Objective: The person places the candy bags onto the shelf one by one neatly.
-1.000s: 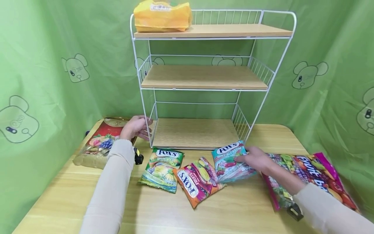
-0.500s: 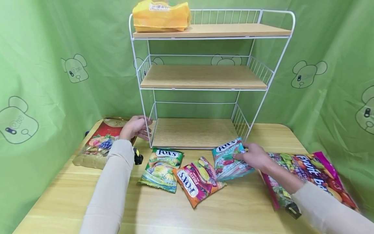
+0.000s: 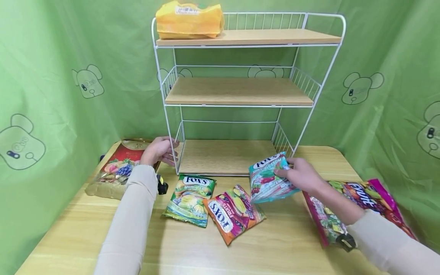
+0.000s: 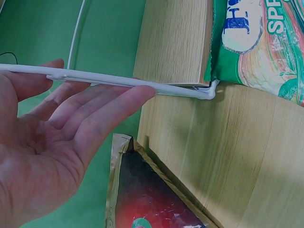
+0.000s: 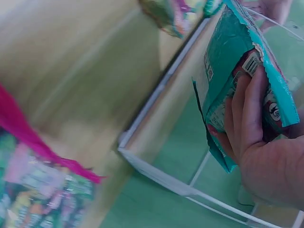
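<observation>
My right hand [image 3: 304,175] grips the teal Fox's bag [image 3: 266,184] by its right side, holding it tilted in front of the bottom shelf [image 3: 227,154]. In the right wrist view, the fingers of that hand [image 5: 263,152] curl over the back of the teal bag [image 5: 221,61]. My left hand [image 3: 159,150] is at the rack's lower left post. Seen from the left wrist, this hand [image 4: 47,152] has its palm up and fingers extended against the white rail [image 4: 114,80]. A green Fox's bag [image 3: 190,198] and a pink-orange one [image 3: 235,212] lie on the table.
A yellow package [image 3: 189,22] sits at the left of the top shelf [image 3: 275,36]. The middle shelf [image 3: 240,90] is wooden too. A red and gold bag [image 3: 120,168] lies left of the rack, and a large pink-edged fruit bag [image 3: 364,198] is partly under my right forearm.
The teal bag has risen off the table in my right hand, moving up toward the bottom shelf's front edge. My left hand has stayed at the rack's post.
</observation>
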The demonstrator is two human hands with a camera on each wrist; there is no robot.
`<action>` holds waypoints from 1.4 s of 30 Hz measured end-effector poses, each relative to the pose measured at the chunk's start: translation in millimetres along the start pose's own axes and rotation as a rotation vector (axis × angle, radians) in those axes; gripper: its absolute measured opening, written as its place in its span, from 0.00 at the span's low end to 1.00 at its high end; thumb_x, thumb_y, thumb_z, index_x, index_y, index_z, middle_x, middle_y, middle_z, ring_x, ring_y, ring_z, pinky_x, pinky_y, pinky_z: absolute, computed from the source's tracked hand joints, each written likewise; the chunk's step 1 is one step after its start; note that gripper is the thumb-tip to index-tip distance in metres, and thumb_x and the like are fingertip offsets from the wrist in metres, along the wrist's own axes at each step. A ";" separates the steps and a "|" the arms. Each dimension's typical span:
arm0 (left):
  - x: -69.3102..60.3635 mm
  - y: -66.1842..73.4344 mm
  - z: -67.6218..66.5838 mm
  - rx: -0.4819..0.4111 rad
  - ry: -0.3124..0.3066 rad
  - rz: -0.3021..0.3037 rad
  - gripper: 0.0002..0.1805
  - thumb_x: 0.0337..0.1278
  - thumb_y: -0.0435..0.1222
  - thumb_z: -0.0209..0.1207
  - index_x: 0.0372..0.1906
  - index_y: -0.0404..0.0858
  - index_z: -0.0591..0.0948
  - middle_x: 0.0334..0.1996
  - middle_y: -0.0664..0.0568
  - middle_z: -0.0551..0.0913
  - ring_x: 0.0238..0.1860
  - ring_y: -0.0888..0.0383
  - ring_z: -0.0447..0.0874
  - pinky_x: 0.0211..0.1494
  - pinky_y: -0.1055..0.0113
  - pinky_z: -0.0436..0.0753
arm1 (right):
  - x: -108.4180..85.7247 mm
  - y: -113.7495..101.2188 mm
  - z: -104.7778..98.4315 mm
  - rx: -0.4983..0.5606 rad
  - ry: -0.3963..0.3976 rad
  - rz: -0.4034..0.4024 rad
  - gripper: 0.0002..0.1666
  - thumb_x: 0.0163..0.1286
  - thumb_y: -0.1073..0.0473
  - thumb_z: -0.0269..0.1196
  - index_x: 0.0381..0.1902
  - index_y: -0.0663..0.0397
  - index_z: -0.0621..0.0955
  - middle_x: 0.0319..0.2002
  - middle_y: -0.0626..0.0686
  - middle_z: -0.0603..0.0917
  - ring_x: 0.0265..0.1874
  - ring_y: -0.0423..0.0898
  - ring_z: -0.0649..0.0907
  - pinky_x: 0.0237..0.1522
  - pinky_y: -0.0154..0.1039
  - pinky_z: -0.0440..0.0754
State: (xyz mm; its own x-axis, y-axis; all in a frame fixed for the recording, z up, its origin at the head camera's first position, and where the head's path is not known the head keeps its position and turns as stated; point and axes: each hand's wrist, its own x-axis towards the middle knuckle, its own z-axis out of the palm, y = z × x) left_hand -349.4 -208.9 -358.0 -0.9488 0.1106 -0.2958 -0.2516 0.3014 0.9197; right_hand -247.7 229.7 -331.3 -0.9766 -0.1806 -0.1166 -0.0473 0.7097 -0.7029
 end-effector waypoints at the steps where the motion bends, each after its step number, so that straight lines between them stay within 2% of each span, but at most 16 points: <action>1: 0.1 -0.3 -0.2 0.002 0.000 -0.002 0.25 0.78 0.40 0.50 0.71 0.33 0.68 0.57 0.23 0.76 0.45 0.37 0.89 0.48 0.47 0.91 | -0.8 -4.3 -2.5 -0.007 0.002 -0.003 0.35 0.74 0.53 0.62 0.66 0.76 0.70 0.27 0.52 0.83 0.24 0.45 0.82 0.32 0.38 0.84; 10: 1.6 -1.3 -1.2 -0.004 -0.004 -0.005 0.24 0.78 0.39 0.49 0.71 0.33 0.68 0.57 0.24 0.76 0.39 0.43 0.90 0.50 0.46 0.91 | -11.3 -47.4 -29.6 -0.009 0.003 -0.014 0.42 0.75 0.48 0.61 0.74 0.72 0.63 0.25 0.51 0.83 0.22 0.44 0.82 0.29 0.36 0.83; 15: 2.1 -0.4 -1.8 -0.004 0.002 0.002 0.24 0.78 0.40 0.49 0.70 0.32 0.68 0.54 0.26 0.78 0.34 0.47 0.90 0.52 0.44 0.89 | -17.9 -75.7 -49.0 -0.020 0.031 -0.036 0.40 0.74 0.42 0.62 0.71 0.64 0.70 0.27 0.50 0.86 0.24 0.45 0.84 0.31 0.36 0.84; 21: 2.4 0.7 -1.1 -0.004 -0.009 0.003 0.27 0.78 0.40 0.49 0.73 0.31 0.66 0.57 0.23 0.76 0.41 0.42 0.90 0.54 0.44 0.88 | -29.2 -110.0 -75.7 -0.042 0.080 -0.055 0.38 0.72 0.34 0.60 0.68 0.55 0.75 0.28 0.49 0.88 0.25 0.47 0.86 0.31 0.38 0.83; 24: 2.2 0.3 -1.3 -0.007 -0.004 0.003 0.26 0.78 0.39 0.49 0.72 0.31 0.67 0.51 0.26 0.80 0.36 0.45 0.91 0.53 0.43 0.89 | -33.2 -127.8 -88.0 0.000 0.094 -0.068 0.39 0.72 0.34 0.61 0.69 0.54 0.74 0.28 0.48 0.88 0.25 0.47 0.87 0.28 0.38 0.85; 27: 1.9 -0.2 -1.7 -0.009 -0.001 0.005 0.24 0.78 0.39 0.49 0.70 0.31 0.68 0.44 0.32 0.83 0.32 0.48 0.90 0.53 0.42 0.89 | -35.3 -144.8 -99.6 0.099 0.089 -0.075 0.42 0.72 0.38 0.62 0.74 0.57 0.69 0.30 0.47 0.89 0.26 0.46 0.89 0.26 0.38 0.88; 30: 1.7 -0.6 -1.8 -0.008 -0.003 0.006 0.24 0.78 0.39 0.50 0.69 0.32 0.69 0.41 0.35 0.84 0.31 0.49 0.90 0.53 0.42 0.89 | -34.1 -160.0 -112.5 0.213 0.075 -0.072 0.44 0.72 0.41 0.64 0.76 0.59 0.65 0.32 0.47 0.90 0.26 0.46 0.89 0.26 0.36 0.88; 33: 1.4 -0.9 -1.4 -0.005 -0.003 0.005 0.23 0.78 0.40 0.50 0.69 0.32 0.69 0.41 0.36 0.83 0.31 0.49 0.90 0.53 0.42 0.88 | -29.3 -173.1 -128.6 0.353 0.067 -0.069 0.38 0.69 0.45 0.68 0.70 0.58 0.72 0.34 0.50 0.91 0.27 0.46 0.90 0.27 0.36 0.89; 37: 1.7 -1.2 -0.3 -0.007 -0.003 0.007 0.23 0.78 0.39 0.50 0.69 0.32 0.69 0.36 0.39 0.84 0.30 0.50 0.90 0.53 0.42 0.88 | -20.7 -186.7 -153.6 0.563 0.092 -0.073 0.25 0.63 0.50 0.74 0.55 0.55 0.83 0.34 0.54 0.91 0.28 0.48 0.90 0.25 0.36 0.88; 39: 2.1 -1.0 0.6 -0.008 -0.005 0.010 0.24 0.77 0.39 0.50 0.69 0.31 0.69 0.36 0.40 0.85 0.30 0.51 0.90 0.53 0.43 0.89 | -16.3 -192.4 -166.9 0.671 0.125 -0.074 0.21 0.62 0.54 0.76 0.50 0.55 0.85 0.35 0.56 0.91 0.30 0.49 0.91 0.27 0.37 0.89; 42: 2.4 -0.3 1.9 -0.014 -0.009 0.008 0.25 0.77 0.39 0.50 0.70 0.31 0.68 0.40 0.35 0.84 0.30 0.50 0.90 0.52 0.43 0.89 | -9.0 -200.6 -185.0 0.811 0.211 -0.060 0.22 0.60 0.57 0.76 0.52 0.51 0.83 0.39 0.54 0.91 0.37 0.48 0.92 0.31 0.36 0.90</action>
State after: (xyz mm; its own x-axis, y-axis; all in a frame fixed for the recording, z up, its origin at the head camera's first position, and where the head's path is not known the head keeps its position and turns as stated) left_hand -351.2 -207.0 -359.4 -0.9491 0.1218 -0.2905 -0.2465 0.2873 0.9256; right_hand -268.2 214.9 -59.3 -0.9998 -0.0143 0.0142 -0.0139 -0.0211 -0.9997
